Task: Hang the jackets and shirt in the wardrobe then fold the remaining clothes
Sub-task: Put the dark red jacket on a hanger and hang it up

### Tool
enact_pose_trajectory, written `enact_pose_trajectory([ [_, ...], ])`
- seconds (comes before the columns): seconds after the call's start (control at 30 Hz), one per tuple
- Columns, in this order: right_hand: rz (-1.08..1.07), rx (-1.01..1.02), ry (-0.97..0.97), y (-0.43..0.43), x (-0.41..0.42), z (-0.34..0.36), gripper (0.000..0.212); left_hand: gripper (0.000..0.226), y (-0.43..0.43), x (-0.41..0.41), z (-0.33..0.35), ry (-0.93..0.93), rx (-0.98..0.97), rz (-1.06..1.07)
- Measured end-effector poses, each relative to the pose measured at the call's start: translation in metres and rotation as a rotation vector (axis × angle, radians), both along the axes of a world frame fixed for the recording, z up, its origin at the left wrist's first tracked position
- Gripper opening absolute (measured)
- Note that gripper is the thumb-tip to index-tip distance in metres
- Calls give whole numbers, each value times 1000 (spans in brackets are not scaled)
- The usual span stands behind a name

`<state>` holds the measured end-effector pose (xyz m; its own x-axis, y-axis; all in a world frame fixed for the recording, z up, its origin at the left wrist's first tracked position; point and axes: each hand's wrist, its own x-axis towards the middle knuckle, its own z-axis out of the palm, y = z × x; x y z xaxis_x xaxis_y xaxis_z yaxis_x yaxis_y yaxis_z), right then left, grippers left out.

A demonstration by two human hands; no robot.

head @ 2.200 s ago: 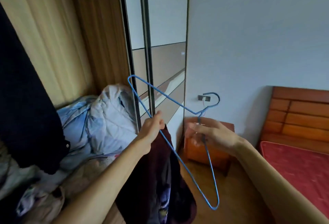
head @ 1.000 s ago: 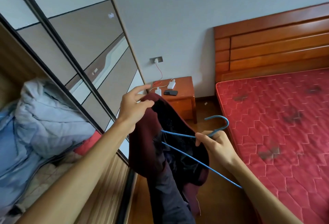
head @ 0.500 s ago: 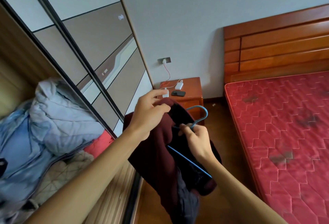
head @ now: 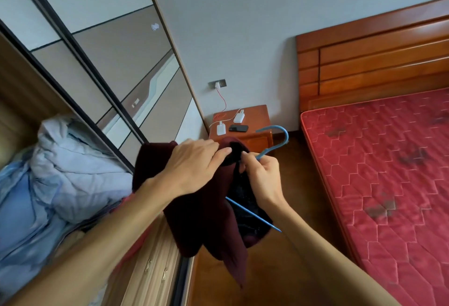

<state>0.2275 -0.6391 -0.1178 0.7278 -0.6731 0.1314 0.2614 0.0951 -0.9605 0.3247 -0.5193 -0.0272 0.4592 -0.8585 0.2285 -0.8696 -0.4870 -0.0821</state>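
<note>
The maroon jacket (head: 201,220) hangs in mid-air in front of you, just off the open wardrobe (head: 21,82), with its collar bunched up top and its dark lining showing on the right. Your left hand (head: 192,167) has its grip clamped on that collar, fingers curled over the fabric and thumb tip at the dark opening. Your right hand (head: 263,179) is right beside it, grip pinched on the neck of the blue wire hanger (head: 267,152). The hook pokes up and away above your knuckles, and one blue arm slants down across the lining and out past the jacket's edge. To your left, a heap of pale blue clothing (head: 60,172) fills the wardrobe shelf, with wooden drawers (head: 150,269) below and the sliding door (head: 109,62) behind. Beyond the jacket stands a wooden nightstand (head: 255,116) carrying a dark phone (head: 238,128) and two white chargers (head: 221,129). On the right lies the red mattress (head: 376,172) under a wooden headboard (head: 376,62).
</note>
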Motion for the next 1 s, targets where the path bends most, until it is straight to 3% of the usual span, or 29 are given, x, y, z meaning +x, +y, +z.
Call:
enact_pose_trajectory([
  [0.1, 27, 30, 5, -1, 11, -3, 47, 51, -4, -8, -11, 1, 22, 50],
  [0.27, 87, -288, 74, -7, 17, -9, 39, 56, 10, 15, -19, 298, 34, 133],
  [0.37, -113, -529, -44, -11, 12, -27, 10, 71, 19, 34, -33, 446, -97, 195],
  [0.43, -265, -668, -80, -18, -3, -58, 10, 76, 26, 46, -38, 504, -196, 244],
  [0.5, -224, -742, 11, -24, -25, -103, 15, 86, 34, 54, -39, 551, -274, 285],
  [0.57, -56, -659, 208, -21, -47, -155, 16, 91, 40, 56, -39, 568, -318, 302],
  [0.67, 66, -377, 601, -16, -61, -211, 7, 91, 44, 49, -36, 602, -371, 312],
  [0.77, 313, -251, 943, -16, -53, -238, 21, 97, 46, 36, -28, 641, -425, 298],
  [0.87, 461, -243, 998, -10, -35, -252, 17, 87, 49, 21, -17, 683, -469, 262],
  [1.0, 376, -175, 868, -4, -16, -258, 4, 67, 59, 13, -8, 654, -505, 253],
])
